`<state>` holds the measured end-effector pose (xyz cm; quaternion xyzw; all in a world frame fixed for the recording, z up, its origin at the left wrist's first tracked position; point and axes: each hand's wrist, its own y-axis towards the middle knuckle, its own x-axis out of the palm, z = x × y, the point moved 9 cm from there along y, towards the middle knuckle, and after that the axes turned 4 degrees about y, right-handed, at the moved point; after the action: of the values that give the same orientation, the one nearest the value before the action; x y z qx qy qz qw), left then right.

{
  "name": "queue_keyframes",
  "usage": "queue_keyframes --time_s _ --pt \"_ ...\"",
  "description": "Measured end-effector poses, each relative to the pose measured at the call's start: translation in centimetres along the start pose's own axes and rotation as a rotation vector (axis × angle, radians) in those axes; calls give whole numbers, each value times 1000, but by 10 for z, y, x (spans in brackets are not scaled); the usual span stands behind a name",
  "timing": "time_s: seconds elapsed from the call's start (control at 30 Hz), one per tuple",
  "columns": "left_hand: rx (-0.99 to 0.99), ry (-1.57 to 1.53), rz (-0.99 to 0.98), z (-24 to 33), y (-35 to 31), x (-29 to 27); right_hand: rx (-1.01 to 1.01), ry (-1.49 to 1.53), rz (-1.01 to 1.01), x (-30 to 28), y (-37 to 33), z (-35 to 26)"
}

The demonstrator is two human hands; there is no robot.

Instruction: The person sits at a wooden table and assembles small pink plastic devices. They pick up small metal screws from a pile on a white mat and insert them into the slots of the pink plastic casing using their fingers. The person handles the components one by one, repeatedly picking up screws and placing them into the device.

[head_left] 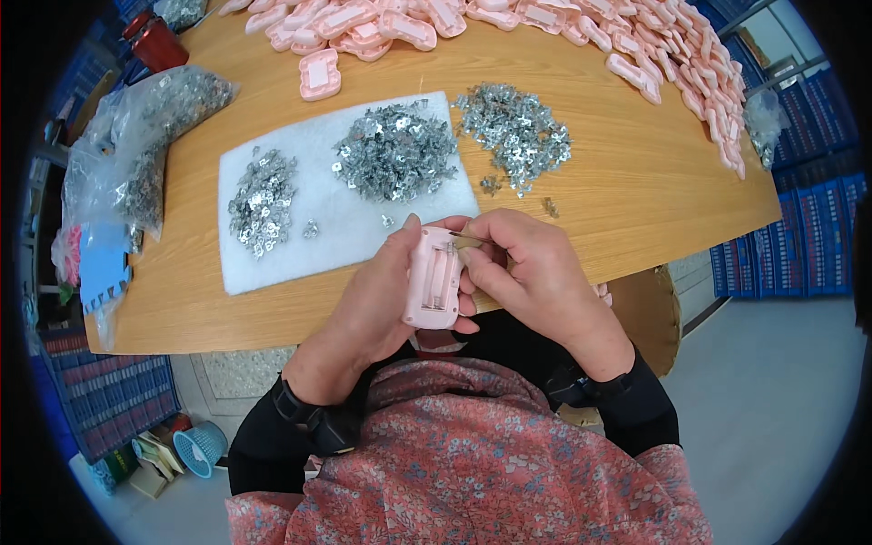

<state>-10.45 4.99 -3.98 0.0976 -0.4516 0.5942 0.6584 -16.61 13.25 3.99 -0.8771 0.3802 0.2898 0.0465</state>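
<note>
My left hand (pixel 372 286) is closed around a pink plastic casing (pixel 431 289) with an open battery compartment facing up. Thumb and fingers grip its sides, just over the table's near edge. My right hand (pixel 531 268) pinches a small thin metal piece (pixel 466 239) at the casing's upper right corner; the fingers hide most of it. Just beyond the hands lies a white foam pad (pixel 318 241) bearing a small heap of metal battery contacts (pixel 263 202) and a larger contact heap (pixel 397 153). Another pile of contacts (pixel 514 132) rests on bare wood to the right.
Many pink casings (pixel 677 59) are piled along the far and right sides of the table (pixel 636 209), with a single casing (pixel 320 74) nearer. At left stand a plastic bag of metal parts (pixel 150 136) and a red jar (pixel 156 41). Blue crates (pixel 790 241) stand beyond the right edge.
</note>
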Motion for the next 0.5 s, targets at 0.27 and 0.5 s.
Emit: queue_keyframes --time_s 0.27,0.5 --pt "-35 72 47 -9 -1 -4 -64 -205 18 4 0 -13" --pt "-52 256 48 -13 1 -5 -13 -314 -36 7 -2 -16"
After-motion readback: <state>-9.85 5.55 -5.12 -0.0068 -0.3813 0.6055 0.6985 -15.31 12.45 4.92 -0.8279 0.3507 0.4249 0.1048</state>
